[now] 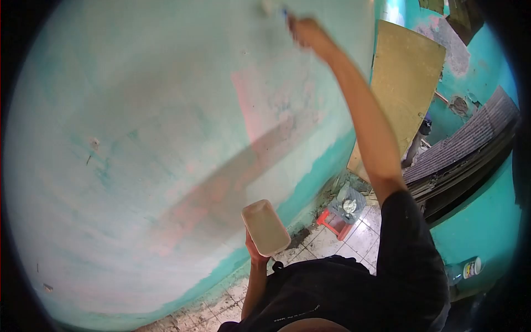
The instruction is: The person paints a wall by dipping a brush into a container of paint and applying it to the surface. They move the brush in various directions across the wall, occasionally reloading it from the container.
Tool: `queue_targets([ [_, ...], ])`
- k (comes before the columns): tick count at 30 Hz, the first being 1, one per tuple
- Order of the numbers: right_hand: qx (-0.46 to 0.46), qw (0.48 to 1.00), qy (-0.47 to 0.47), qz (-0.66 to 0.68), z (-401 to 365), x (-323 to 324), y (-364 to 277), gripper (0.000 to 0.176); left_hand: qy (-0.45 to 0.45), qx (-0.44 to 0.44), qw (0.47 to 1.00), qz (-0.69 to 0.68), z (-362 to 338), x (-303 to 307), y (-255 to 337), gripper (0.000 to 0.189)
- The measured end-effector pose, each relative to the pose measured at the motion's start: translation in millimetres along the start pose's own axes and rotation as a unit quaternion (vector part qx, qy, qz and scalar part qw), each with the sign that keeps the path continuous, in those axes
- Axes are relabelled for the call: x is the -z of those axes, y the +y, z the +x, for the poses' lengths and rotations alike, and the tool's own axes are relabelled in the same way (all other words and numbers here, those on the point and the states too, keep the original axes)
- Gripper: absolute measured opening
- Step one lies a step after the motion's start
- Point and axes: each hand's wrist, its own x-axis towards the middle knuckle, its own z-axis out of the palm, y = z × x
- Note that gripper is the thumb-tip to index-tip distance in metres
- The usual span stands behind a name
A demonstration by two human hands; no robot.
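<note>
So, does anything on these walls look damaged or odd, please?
Yes: the wall is patchy, with pink areas showing through the pale coat and a teal strip along its foot. Plaster on the far wall is broken away.

Two hands: left hand [253,250], right hand [306,32]. One tray [265,227], one brush [284,11], one stool [333,221], one board [401,72], one bottle [467,269].

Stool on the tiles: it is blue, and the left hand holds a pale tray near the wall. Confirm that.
Not quite: the head view shows the stool is red, not blue. It does stand on the tiles, and the left hand holds a pale tray near the wall.
</note>
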Motion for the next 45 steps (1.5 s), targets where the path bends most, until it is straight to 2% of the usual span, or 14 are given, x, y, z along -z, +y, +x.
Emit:
queue_targets([
  [4, 0.022, 0.998, -0.022, -0.058, 17, -10, -9, 0.052, 0.013, -0.013, 1.0, 0.0, 7, -7, -8, 0.061],
  [6, 0.019, 0.975, -0.133, -0.176, -16, -90, 126, 0.065, 0.018, -0.022, 1.0, 0.002, 5, -6, -18, 0.058],
  [8, 0.2, 0.911, 0.016, -0.361, -138, -183, 248, 0.05, 0.018, -0.076, 0.995, 0.064, 0, -12, -19, 0.053],
  [10, -0.17, 0.95, -0.166, -0.201, -250, -217, 268, 0.043, 0.04, -0.077, 0.995, 0.048, -10, -17, -19, 0.05],
  [11, -0.087, 0.948, -0.185, -0.243, -294, -228, 301, 0.044, 0.061, -0.074, 0.995, 0.032, -14, -16, -19, 0.047],
  [15, -0.333, 0.86, -0.378, -0.078, -302, -212, 319, 0.045, 0.071, -0.073, 0.995, 0.011, -33, 5, -17, 0.044],
  [23, -0.031, 0.994, -0.067, 0.083, -97, -90, 34, 0.046, 0.097, -0.098, 0.988, 0.065, -59, -12, -15, 0.046],
  [29, -0.052, 0.993, 0.005, 0.104, -214, -232, 227, 0.055, 0.121, -0.105, 0.985, 0.059, -87, 11, 0, 0.042],
  [30, -0.003, 0.995, -0.003, 0.097, -261, -267, 305, 0.055, 0.128, -0.125, 0.978, 0.108, -91, 18, 4, 0.041],
  [32, -0.42, 0.888, -0.128, 0.139, -348, -253, 262, 0.051, 0.155, -0.148, 0.966, 0.144, -102, 25, 15, 0.036],
  [33, -0.437, 0.877, -0.148, 0.136, -368, -253, 263, 0.051, 0.172, -0.151, 0.964, 0.135, -106, 24, 22, 0.034],
  [35, -0.403, 0.877, -0.261, -0.024, -414, -253, 270, 0.043, 0.185, -0.203, 0.872, 0.405, -117, 63, 32, 0.03],
  [40, -0.314, 0.899, -0.279, 0.123, -435, -197, 132, 0.038, 0.229, -0.101, 0.966, 0.057, -120, 52, 39, 0.035],
  [45, -0.315, 0.895, -0.297, 0.11, -452, -132, 32, 0.024, 0.024, -0.02, 0.994, -0.102, -122, 33, 34, 0.067],
])
